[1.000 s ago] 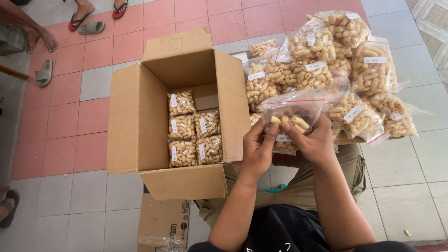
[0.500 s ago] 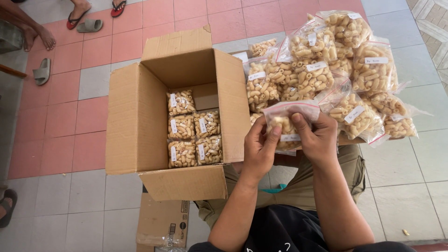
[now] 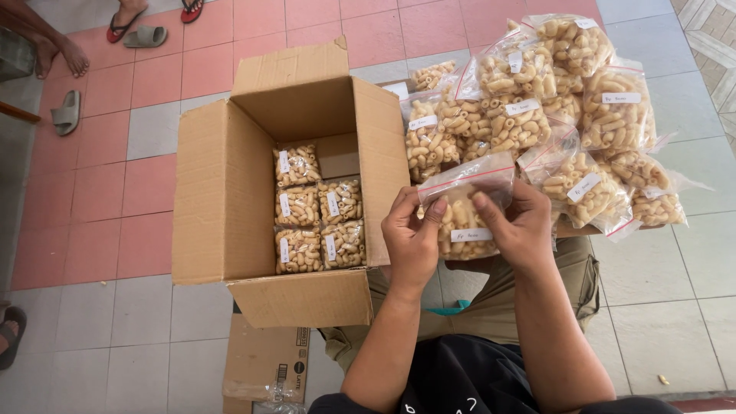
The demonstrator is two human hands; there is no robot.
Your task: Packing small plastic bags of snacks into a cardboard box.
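The clear snack bag [image 3: 464, 218], filled with pale tube-shaped crackers and bearing a small white label, is held up off the floor between both hands, just right of the open cardboard box's [image 3: 230, 192] right wall and above the person's lap. Its long axis runs upright, red-striped seal edge on top. The left hand [image 3: 410, 241] is clamped on the bag's left edge, thumb and fingers pinching near the seal; the right hand [image 3: 521, 230] is clamped on the right edge the same way. The box opening lies to the left of the bag, so the left hand is the nearer one to it.

The tiled floor [image 3: 100, 199], pink and grey, carries everything. The box sits at its middle with flaps raised; five packed bags [image 3: 318, 207] lie along its bottom, leaving the far right corner bare. A heap of filled bags [image 3: 552, 100] lies to the box's right, behind the hands. Another person's feet and sandals [image 3: 142, 34] are at the floor's far left corner.
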